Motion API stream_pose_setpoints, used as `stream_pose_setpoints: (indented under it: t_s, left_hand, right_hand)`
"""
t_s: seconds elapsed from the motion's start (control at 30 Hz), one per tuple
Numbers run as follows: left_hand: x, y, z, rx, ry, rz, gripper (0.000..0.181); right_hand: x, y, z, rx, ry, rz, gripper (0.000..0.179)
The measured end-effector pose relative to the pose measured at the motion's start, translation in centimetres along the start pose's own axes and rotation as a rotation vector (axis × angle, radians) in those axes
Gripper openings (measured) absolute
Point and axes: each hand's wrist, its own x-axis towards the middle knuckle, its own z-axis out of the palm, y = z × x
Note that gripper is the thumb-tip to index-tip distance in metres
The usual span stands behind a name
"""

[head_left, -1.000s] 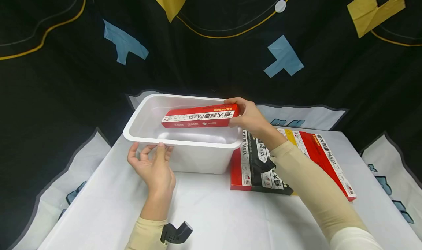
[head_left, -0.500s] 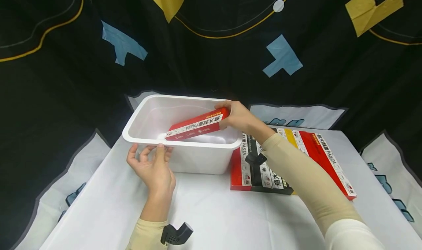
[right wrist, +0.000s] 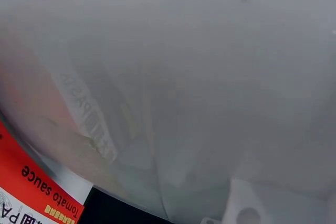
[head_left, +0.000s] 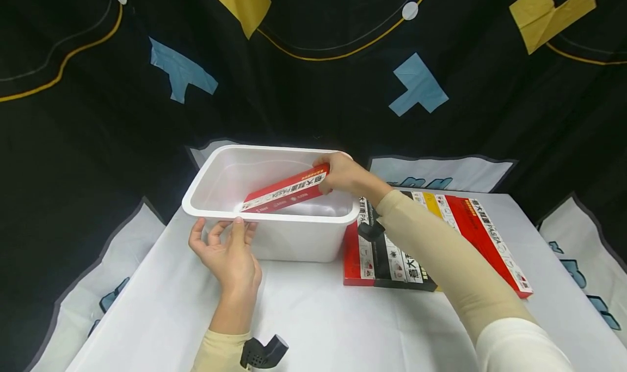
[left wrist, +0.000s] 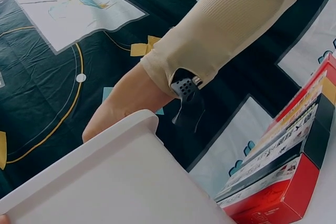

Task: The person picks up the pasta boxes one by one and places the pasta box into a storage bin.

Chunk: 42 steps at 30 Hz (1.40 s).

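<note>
My right hand point(head_left: 344, 174) grips the upper right end of a red pasta box point(head_left: 284, 194) inside a deep white plastic bin point(head_left: 294, 242). The box slopes down to the left, its lower end partly hidden behind the bin's front rim. At the front left of that rim, my left hand point(head_left: 229, 260) holds on with palm up, thumb on the edge and fingers curled under it. In the left wrist view the right forearm point(left wrist: 231, 30) reaches over the bin's wall point(left wrist: 115, 182), which hides the fingers. A blurred pale surface fills most of the right wrist view.
Several pasta boxes point(head_left: 490, 236) in red, black and yellow lie side by side on the white table point(head_left: 333, 328), right of the bin. One red box point(right wrist: 37, 182) with "Tomato sauce" lettering shows in the right wrist view. A black curtain point(head_left: 313, 99) hangs behind.
The right hand has moved left and lowered the pasta box deeper into the bin, tilting its left end down. The left hand has stayed at the rim.
</note>
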Motion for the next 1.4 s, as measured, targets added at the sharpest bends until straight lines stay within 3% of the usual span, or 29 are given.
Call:
stream_pose_setpoints:
  t_s: [0.13,0.37,0.6,0.8,1.0,1.17,1.4]
  left_hand:
    - [-0.1,0.0,0.1,0.01,-0.002,0.007,0.075]
    - [-0.3,-0.1,0.2,0.028,0.02,-0.01,0.077]
    - [-0.5,-0.2,0.1,0.008,0.027,-0.012,0.074]
    - [-0.4,-0.2,0.3,-0.004,0.026,-0.013,0.073]
    - [-0.6,-0.3,0.2,-0.01,0.038,-0.026,0.073]
    - [-0.6,-0.4,0.3,-0.012,0.021,-0.018,0.072]
    - [-0.1,-0.3,0.5,-0.039,0.05,-0.005,0.07]
  right_hand:
    - [0.2,-0.4,0.3,-0.086,0.015,0.007,0.069]
    - [0.3,-0.3,0.6,-0.137,0.014,0.003,0.07]
    - [0.5,0.0,0.9,-0.404,0.067,-0.117,0.068]
    - [0.4,-0.1,1.1,-0.494,0.1,-0.142,0.065]
    - [-0.6,0.1,1.4,-0.447,0.151,-0.14,0.064]
    - [-1.6,0.7,1.1,-0.373,0.222,-0.2,0.061]
    - [-3.9,2.5,0.4,-0.156,0.266,-0.259,0.057]
